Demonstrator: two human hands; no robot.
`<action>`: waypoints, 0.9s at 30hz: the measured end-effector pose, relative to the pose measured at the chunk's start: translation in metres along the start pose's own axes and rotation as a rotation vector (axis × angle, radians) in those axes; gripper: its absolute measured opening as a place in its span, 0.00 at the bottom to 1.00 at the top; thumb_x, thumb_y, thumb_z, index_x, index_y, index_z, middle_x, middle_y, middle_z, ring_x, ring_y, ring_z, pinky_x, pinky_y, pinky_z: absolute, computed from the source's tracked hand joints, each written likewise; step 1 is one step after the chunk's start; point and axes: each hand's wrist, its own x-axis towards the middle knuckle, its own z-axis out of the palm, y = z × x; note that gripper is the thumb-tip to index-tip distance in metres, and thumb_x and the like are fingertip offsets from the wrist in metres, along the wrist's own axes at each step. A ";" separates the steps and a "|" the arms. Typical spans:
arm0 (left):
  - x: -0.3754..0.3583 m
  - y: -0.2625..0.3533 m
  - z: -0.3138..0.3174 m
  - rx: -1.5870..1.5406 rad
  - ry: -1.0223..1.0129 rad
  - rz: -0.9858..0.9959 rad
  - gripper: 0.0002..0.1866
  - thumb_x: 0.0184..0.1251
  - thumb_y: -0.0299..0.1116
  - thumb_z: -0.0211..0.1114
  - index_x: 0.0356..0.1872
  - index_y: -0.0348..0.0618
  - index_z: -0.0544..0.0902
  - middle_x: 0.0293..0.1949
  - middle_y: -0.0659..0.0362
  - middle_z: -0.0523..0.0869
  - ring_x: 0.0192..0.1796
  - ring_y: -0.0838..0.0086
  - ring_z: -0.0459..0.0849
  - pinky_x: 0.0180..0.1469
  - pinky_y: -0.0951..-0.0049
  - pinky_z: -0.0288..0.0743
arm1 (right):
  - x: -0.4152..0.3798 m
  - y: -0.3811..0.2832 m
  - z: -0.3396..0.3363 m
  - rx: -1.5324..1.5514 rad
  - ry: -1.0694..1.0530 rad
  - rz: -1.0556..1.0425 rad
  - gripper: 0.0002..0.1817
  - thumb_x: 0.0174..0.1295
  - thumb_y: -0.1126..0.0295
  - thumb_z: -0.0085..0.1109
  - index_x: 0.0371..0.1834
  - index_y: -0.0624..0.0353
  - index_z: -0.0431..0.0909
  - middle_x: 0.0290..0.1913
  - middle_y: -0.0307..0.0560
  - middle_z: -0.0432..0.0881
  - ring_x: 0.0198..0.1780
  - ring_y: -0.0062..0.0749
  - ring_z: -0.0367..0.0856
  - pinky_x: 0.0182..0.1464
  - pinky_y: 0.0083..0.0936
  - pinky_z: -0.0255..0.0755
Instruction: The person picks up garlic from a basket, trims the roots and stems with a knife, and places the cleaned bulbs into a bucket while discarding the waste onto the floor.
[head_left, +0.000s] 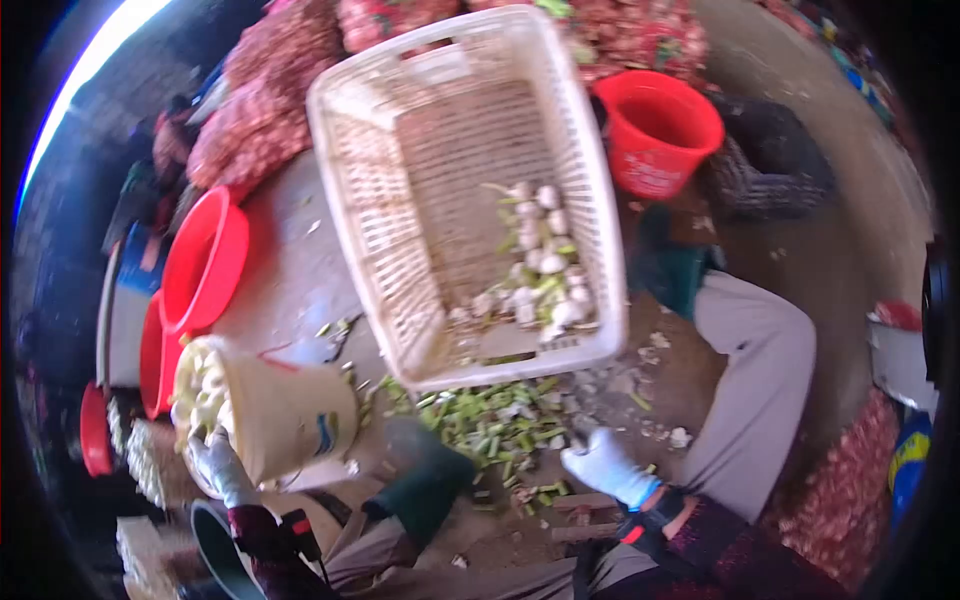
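My left hand (218, 468), in a pale glove, is at the mouth of a cream bucket (290, 415) filled with white garlic bulbs (205, 390). Its fingers look stretched out against the bulbs. My right hand (608, 468), also gloved, is closed low over the floor, near cut green garlic stems (490, 425). A small dark thing shows at its fingertips, too blurred to name. Ahead stands a large white plastic crate (385, 375), tilted in view, with several garlic bulbs (550, 260) and green stem pieces in its near right corner.
Red tubs (205, 262) stand at the left, and a red bucket (658, 135) is beyond the crate's right side. Mesh sacks (262, 120) line the back; another sack (840, 490) lies at the right. My legs, in grey trousers (755, 375) and green boots, flank the stem pile.
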 end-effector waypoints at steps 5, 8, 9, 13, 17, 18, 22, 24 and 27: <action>-0.124 0.159 0.142 -0.310 -0.797 0.110 0.15 0.58 0.24 0.61 0.48 0.35 0.80 0.38 0.60 0.82 0.37 0.77 0.78 0.42 0.80 0.72 | -0.006 -0.055 -0.060 0.217 -0.060 -0.070 0.09 0.53 0.67 0.61 0.35 0.59 0.80 0.26 0.54 0.81 0.26 0.44 0.81 0.30 0.34 0.73; -0.194 0.208 0.246 -0.016 -1.108 0.560 0.18 0.58 0.18 0.56 0.50 0.43 0.81 0.45 0.56 0.85 0.45 0.77 0.81 0.48 0.76 0.74 | 0.006 -0.034 -0.067 0.253 -0.005 -0.095 0.07 0.52 0.67 0.62 0.28 0.59 0.78 0.21 0.52 0.78 0.22 0.41 0.77 0.28 0.34 0.70; -0.213 0.211 0.288 -0.041 -1.129 0.748 0.20 0.57 0.16 0.51 0.49 0.43 0.81 0.48 0.51 0.84 0.47 0.69 0.84 0.49 0.71 0.76 | 0.008 -0.023 -0.064 0.249 0.000 -0.055 0.07 0.52 0.69 0.62 0.25 0.60 0.77 0.20 0.51 0.76 0.21 0.40 0.76 0.26 0.33 0.69; -0.261 0.233 0.400 0.696 -1.354 1.140 0.25 0.53 0.21 0.57 0.55 0.49 0.77 0.60 0.54 0.76 0.53 0.57 0.81 0.51 0.60 0.77 | 0.014 -0.022 -0.087 0.544 0.023 0.174 0.11 0.50 0.72 0.65 0.19 0.60 0.70 0.15 0.36 0.66 0.21 0.16 0.64 0.23 0.26 0.61; -0.254 0.097 0.532 -0.072 -1.380 0.887 0.23 0.53 0.26 0.63 0.54 0.45 0.78 0.53 0.47 0.80 0.50 0.53 0.82 0.49 0.58 0.78 | 0.020 -0.022 -0.090 0.721 0.027 0.318 0.11 0.51 0.73 0.65 0.19 0.58 0.70 0.15 0.32 0.66 0.21 0.15 0.63 0.23 0.25 0.60; -0.253 0.148 0.486 0.225 -1.293 1.125 0.23 0.51 0.27 0.65 0.53 0.45 0.78 0.52 0.47 0.81 0.50 0.52 0.82 0.49 0.58 0.78 | 0.019 -0.022 -0.089 0.783 0.016 0.323 0.11 0.51 0.74 0.65 0.20 0.57 0.70 0.15 0.31 0.65 0.21 0.14 0.62 0.23 0.24 0.60; -0.239 0.230 0.351 0.083 -1.285 0.648 0.27 0.48 0.19 0.67 0.54 0.39 0.76 0.43 0.58 0.82 0.45 0.72 0.82 0.49 0.73 0.77 | 0.015 -0.009 -0.085 0.600 0.031 0.172 0.09 0.49 0.72 0.62 0.18 0.59 0.72 0.15 0.43 0.71 0.17 0.33 0.71 0.24 0.31 0.66; -0.236 0.229 0.289 -0.399 -1.465 0.006 0.27 0.48 0.17 0.67 0.55 0.38 0.75 0.43 0.59 0.81 0.42 0.73 0.81 0.45 0.75 0.77 | 0.010 -0.010 -0.082 0.500 0.072 0.087 0.08 0.49 0.71 0.62 0.18 0.58 0.73 0.14 0.44 0.71 0.17 0.35 0.72 0.24 0.31 0.66; -0.255 0.217 0.197 -0.476 -1.341 -0.189 0.29 0.47 0.13 0.66 0.56 0.38 0.75 0.43 0.59 0.81 0.43 0.76 0.81 0.45 0.78 0.76 | 0.008 -0.026 -0.095 0.334 0.012 -0.005 0.05 0.50 0.69 0.61 0.24 0.57 0.78 0.20 0.50 0.78 0.23 0.47 0.79 0.27 0.37 0.70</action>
